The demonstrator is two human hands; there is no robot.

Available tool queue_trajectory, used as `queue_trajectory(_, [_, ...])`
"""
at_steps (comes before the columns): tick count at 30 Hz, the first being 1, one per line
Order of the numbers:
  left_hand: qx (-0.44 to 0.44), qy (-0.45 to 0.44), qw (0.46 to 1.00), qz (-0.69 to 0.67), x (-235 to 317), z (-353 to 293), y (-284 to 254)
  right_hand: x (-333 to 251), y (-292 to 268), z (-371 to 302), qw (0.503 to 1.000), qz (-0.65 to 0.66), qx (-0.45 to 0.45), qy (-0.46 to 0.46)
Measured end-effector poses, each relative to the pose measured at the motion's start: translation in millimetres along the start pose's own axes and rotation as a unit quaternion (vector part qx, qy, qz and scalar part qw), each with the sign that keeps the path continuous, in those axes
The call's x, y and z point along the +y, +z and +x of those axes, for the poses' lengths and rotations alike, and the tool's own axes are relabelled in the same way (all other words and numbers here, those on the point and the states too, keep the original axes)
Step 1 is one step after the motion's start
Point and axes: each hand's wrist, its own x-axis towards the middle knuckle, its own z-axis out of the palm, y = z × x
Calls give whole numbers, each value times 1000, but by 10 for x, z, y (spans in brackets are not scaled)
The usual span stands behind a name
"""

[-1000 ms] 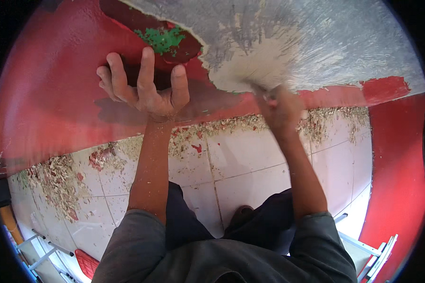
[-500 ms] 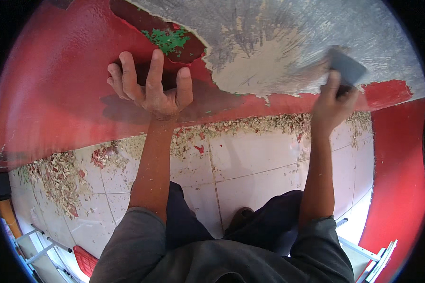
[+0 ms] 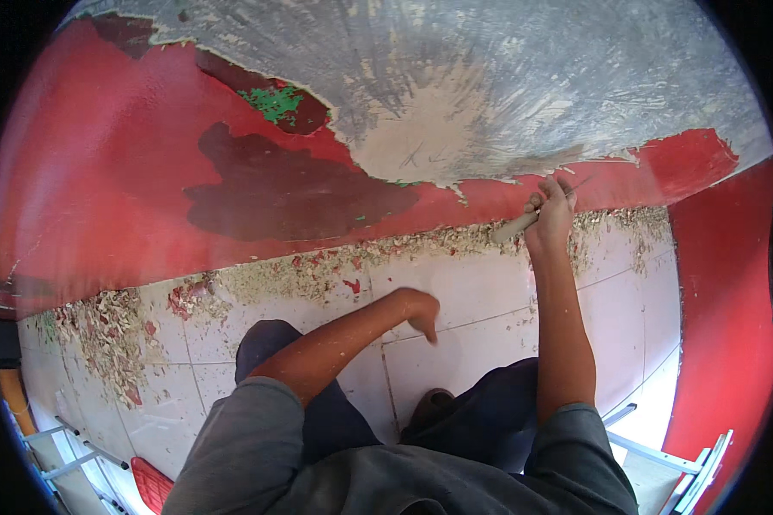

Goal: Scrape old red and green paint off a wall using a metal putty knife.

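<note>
My right hand [image 3: 551, 215] is closed round a scraper, its pale handle [image 3: 514, 228] sticking out toward the lower left. The blade shows only as a thin edge beyond my fingers, close to the lower border of the bare patch. My left hand [image 3: 421, 312] hangs over the tiles, bent down at the wrist and away from the wall; its fingers are mostly hidden and slightly blurred. In front of me the red-painted wall [image 3: 129, 172] has a large stripped grey area [image 3: 575, 77] with a ragged edge and a beige centre. A green spot [image 3: 272, 103] shows left of it.
Paint flakes [image 3: 318, 266] lie along the wall's foot, with a thicker heap [image 3: 112, 339] at the left on the white tiles [image 3: 442, 279]. Another red wall [image 3: 721, 326] rises at right. Metal frames [image 3: 687, 472] and a red plastic object [image 3: 150, 485] stand behind me.
My left hand has come off the red wall and dropped toward me. My right hand has moved down and left with the scraper, which has turned so its handle now shows.
</note>
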Motion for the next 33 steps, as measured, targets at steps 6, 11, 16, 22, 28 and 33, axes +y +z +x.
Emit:
queue_trajectory(6, [722,-54,667,176,302,-597,-251,-80,-458,353,993,73,96,16])
queue_trajectory(11, [611,-260,667,339,-569,-626,-15,14,-406,313,989,125,78,29])
queue_trajectory(16, [68,-222,972,-24,-703,-211,330,27,-522,338,982,128,131,47])
queue_trajectory(22, [466,-16,884,-25,-64,-623,64,285,-841,615,975,141,97,138])
queue_trajectory(28, [739,-7,672,37,69,-1134,-44,215,-657,423,987,90,86,99])
queue_trajectory(33, [882,-135,332,306,-26,-1620,-78,237,-643,415,990,59,64,107])
